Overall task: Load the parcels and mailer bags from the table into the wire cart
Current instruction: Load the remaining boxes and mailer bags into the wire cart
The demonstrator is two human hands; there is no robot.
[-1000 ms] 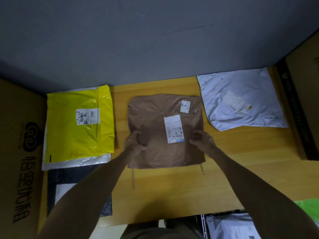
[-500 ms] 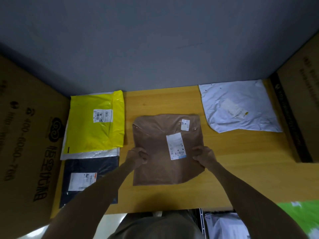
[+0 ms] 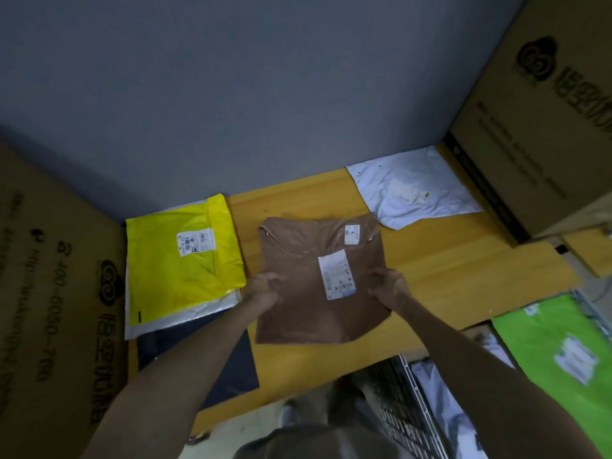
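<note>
A brown mailer bag point(image 3: 304, 313) with two white labels hangs lifted over the wooden table point(image 3: 463, 270). My left hand point(image 3: 263, 288) pinches its left edge and my right hand point(image 3: 387, 286) pinches its right edge. A yellow mailer bag point(image 3: 178, 260) lies at the table's left on a white bag point(image 3: 185, 318), with a dark bag point(image 3: 231, 369) in front of them. A white mailer bag point(image 3: 414, 193) lies at the back right. The wire cart point(image 3: 407, 409) stands at the lower right, holding a green bag point(image 3: 563, 356) and a pale bag point(image 3: 443, 402).
Large cardboard boxes stand at the left point(image 3: 49, 293) and at the right point(image 3: 546, 111) of the table. A grey wall point(image 3: 265, 94) runs behind it. My legs show below the table's front edge.
Both hands have pulled the brown bag toward me and raised its near end off the table. The view has swung right and down, bringing the cart and green bag into sight.
</note>
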